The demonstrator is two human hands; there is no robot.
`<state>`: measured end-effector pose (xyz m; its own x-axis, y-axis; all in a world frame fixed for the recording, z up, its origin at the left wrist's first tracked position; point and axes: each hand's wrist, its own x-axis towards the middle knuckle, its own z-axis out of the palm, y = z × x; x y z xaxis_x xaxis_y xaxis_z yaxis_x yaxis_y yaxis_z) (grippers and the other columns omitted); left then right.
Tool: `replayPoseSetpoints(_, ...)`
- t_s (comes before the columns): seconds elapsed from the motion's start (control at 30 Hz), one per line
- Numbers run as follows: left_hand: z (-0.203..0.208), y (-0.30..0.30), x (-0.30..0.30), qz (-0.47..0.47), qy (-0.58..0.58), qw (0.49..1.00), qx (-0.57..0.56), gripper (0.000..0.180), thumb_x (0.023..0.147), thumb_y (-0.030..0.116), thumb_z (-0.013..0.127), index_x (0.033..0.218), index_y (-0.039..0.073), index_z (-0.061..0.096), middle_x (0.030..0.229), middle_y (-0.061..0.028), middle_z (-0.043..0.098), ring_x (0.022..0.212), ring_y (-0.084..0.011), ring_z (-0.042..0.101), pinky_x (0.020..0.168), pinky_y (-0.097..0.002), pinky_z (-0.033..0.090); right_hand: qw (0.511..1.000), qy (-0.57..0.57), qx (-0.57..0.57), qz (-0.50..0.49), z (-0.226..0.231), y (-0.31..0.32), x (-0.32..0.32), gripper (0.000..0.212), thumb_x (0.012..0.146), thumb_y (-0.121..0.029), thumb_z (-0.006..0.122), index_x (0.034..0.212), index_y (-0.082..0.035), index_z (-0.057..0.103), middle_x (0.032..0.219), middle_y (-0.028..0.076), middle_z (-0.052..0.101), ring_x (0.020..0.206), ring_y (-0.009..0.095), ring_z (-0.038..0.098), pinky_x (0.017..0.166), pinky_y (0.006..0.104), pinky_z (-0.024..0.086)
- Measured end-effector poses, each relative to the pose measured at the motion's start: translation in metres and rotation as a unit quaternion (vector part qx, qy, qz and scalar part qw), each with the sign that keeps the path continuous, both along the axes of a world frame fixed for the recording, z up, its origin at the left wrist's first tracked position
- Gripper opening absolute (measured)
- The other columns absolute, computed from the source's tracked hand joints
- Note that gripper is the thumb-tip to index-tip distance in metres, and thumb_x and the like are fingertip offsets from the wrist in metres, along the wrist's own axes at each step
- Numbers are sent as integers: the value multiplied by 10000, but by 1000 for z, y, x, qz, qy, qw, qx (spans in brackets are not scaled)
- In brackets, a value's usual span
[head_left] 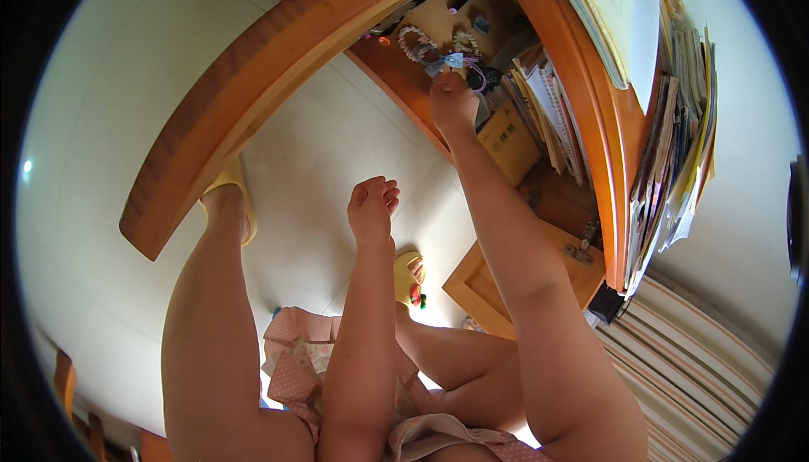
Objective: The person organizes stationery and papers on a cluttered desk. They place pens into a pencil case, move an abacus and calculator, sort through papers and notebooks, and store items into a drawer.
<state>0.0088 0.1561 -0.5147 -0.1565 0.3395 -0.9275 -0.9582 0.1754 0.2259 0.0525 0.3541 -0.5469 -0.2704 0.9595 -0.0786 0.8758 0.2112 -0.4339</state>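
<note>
My right hand (pixel 455 108) reaches into an open wooden compartment, its fingers closed at a hair tie with a light blue bow (pixel 453 60). The fingertips are partly hidden behind the hand. Close to the bow lie a pale scrunchie (pixel 411 40), a second small scrunchie (pixel 464 41) and a purple loop (pixel 480 83). Over the floor, well apart from the compartment, my left hand (pixel 372 212) hangs with its fingers loosely curled in. Nothing shows in it.
A curved wooden desk edge (pixel 278 57) arches above the compartment. Notebooks (pixel 548 108) and a yellow-brown booklet (pixel 508 146) stand inside. Below hangs an open cabinet door (pixel 489 281). Papers (pixel 674 150) are stacked at right. My feet wear yellow slippers (pixel 409 272).
</note>
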Motion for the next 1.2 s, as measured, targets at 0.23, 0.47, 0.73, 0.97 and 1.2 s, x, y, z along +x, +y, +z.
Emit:
replayPoseSetpoints(0.23,-6,-11,-3,-8,11,1000,-7,183,879,130,520,1029,36,569,959,-83,642,853,-159,592,813,-294,478,995,56,78,37,-6,21,-39,187,827,-207,569,931,-72,647,896,146,676,845,322,651,756,397,513)
replayPoseSetpoints(0.47,-15,-26,-16,-6,34,999,-17,197,881,127,500,1039,32,568,959,-89,641,862,-164,590,816,-298,475,982,-120,111,98,-35,99,-102,287,827,-202,559,1084,-73,567,1049,206,622,945,367,612,791,441,507)
replayPoseSetpoints(0.73,-26,-36,-21,4,44,999,-24,195,884,114,493,1043,33,572,976,-92,643,878,-171,597,821,-300,478,937,-252,-12,242,-75,137,-117,540,806,-262,620,1264,-44,434,1151,205,589,1031,336,610,831,434,514)
replayPoseSetpoints(0.97,-31,-40,-29,-8,50,998,-42,190,886,111,498,1043,39,576,966,-85,649,872,-163,604,809,-290,485,945,182,63,-265,-16,96,-106,425,781,-105,626,1143,33,452,1088,264,598,1035,344,606,799,439,504)
replayPoseSetpoints(1.2,-40,-43,-34,8,61,997,-44,145,883,101,506,998,44,576,931,-77,644,829,-147,597,771,-282,483,975,80,44,-201,-11,175,-93,385,779,-127,639,1091,24,473,1030,240,604,958,325,604,748,425,496)
